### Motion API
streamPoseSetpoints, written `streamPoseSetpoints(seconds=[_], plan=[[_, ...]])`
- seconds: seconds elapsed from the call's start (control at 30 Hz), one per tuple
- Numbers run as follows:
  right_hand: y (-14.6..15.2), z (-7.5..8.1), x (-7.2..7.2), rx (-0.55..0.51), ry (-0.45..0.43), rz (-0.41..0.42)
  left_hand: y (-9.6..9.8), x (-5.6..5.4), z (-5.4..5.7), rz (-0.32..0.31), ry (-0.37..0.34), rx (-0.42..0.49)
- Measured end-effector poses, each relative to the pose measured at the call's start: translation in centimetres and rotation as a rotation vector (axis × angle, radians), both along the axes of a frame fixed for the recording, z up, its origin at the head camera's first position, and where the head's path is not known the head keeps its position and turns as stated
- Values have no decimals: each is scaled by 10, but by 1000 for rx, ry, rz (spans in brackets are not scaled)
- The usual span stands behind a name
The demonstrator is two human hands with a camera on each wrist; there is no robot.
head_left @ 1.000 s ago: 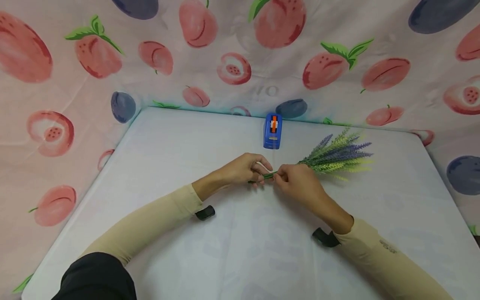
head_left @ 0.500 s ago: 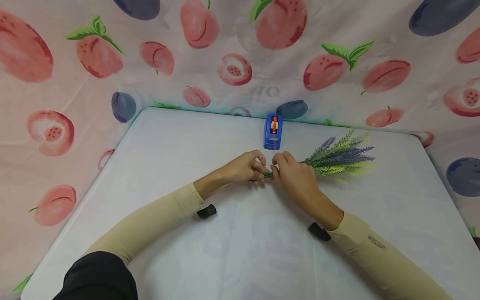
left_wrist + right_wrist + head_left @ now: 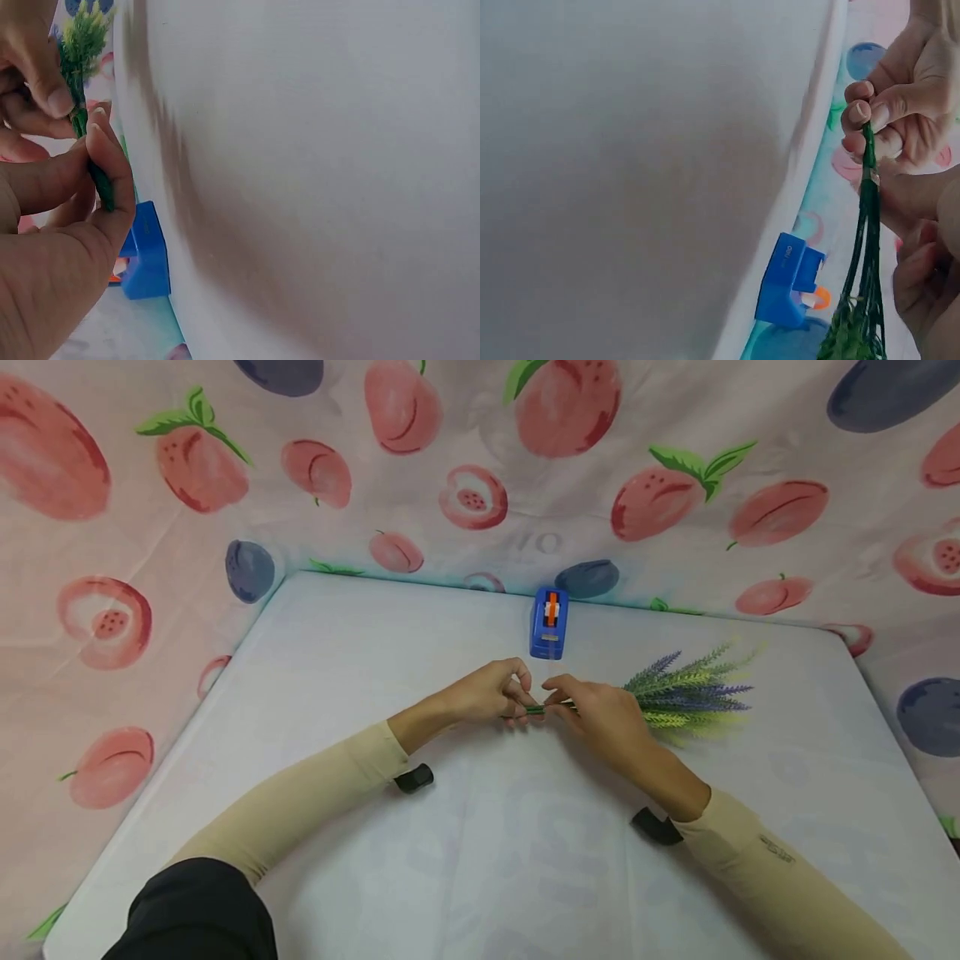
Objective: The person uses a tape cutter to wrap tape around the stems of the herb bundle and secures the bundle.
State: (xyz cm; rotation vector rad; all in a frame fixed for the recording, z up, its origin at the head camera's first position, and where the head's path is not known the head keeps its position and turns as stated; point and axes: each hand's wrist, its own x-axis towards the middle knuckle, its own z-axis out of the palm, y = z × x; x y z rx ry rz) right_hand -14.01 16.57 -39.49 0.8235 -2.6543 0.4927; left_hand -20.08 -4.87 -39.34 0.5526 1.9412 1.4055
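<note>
The flowers (image 3: 686, 697) are purple and yellowy green on dark green stems (image 3: 868, 191), the tape holder (image 3: 548, 627) is blue with some orange, the table (image 3: 540, 860) is white, the sleeves (image 3: 292, 810) are tan, and the pink cloth (image 3: 570, 493) has red and blue fruits (image 3: 660, 503) and green leaves (image 3: 197, 410)

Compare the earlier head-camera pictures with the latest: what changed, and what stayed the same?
The blossom end of the flower bunch has swung slightly toward the person and lies more level in the head view. On the right hand, the forefinger, curled at first, now reaches out straighter. The left hand still pinches the stem ends, and the blue tape dispenser stayed put.
</note>
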Motion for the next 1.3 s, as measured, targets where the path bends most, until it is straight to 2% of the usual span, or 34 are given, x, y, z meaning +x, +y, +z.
streamPoseSetpoints(seconds=[0.23, 0.47, 0.6, 0.7, 0.83, 0.97, 1.07, 1.17, 1.3], plan=[[9, -2, 4, -42, -119, -12, -1, -6, 0, -31, -21, -17], [11, -4, 2, -34, -107, -36, -5, -11, -3, -62, -43, 20], [11, -3, 1, 0, -127, -65, -8, -11, -5, -99, 29, 5], [11, -1, 1, 43, -135, -77, -9, -10, -5, -124, 124, -26], [13, 2, -1, 70, -145, -87, -9, -9, -4, -124, 238, -68], [14, 4, -3, 53, -142, -83, -9, -9, -4, -121, 315, -95], [12, 6, -5, 65, -101, -59, -8, -10, -2, -113, 336, -104], [10, 7, -7, 106, -66, -46, -8, -11, -1, -103, 316, -96], [9, 8, -11, 150, -85, -59, -7, -13, -1, -94, 284, -73]])
